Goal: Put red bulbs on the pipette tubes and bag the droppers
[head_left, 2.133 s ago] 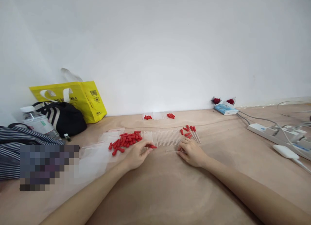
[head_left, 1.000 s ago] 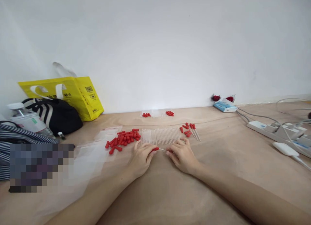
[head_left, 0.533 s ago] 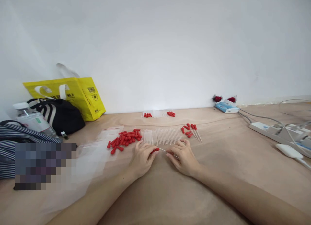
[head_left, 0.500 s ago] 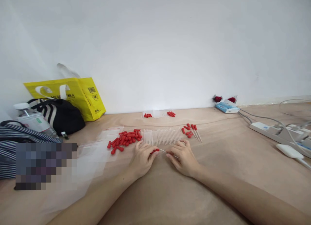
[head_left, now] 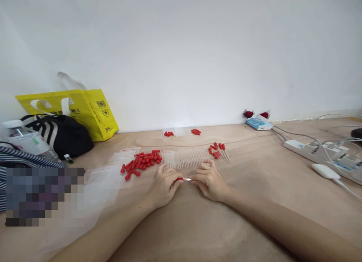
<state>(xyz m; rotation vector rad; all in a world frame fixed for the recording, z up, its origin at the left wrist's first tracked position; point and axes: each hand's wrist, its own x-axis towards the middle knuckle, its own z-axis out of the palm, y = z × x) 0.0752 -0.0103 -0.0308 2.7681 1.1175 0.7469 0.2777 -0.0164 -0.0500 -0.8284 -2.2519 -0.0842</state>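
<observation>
My left hand [head_left: 164, 186] pinches a red rubber dropper bulb [head_left: 178, 179], mostly covered by the fingers. From the other side my right hand [head_left: 211, 182] grips a thin glass dropper tube [head_left: 187, 179], its end meeting the bulb's mouth. How deep the tube sits inside I cannot tell. Just beyond the fingers lies a row of glass tubes [head_left: 185, 158] side by side. A heap of red bulbs [head_left: 144, 161] is left of that row. To its right are several loose bulbs [head_left: 214, 150] and droppers with red bulbs fitted [head_left: 225, 152].
Clear plastic bags [head_left: 106, 184] lie flat at the left. Behind them stand a striped cloth, a bottle [head_left: 34, 143], a black bag [head_left: 66, 135] and a yellow bag [head_left: 98, 116]. A power strip [head_left: 313, 156] with cables and a white charger [head_left: 325, 170] occupies the right. More bulbs [head_left: 169, 133] sit near the wall.
The glass tube has swung from slanted to nearly level and now lines up with the bulb. The camera view has turned slightly right.
</observation>
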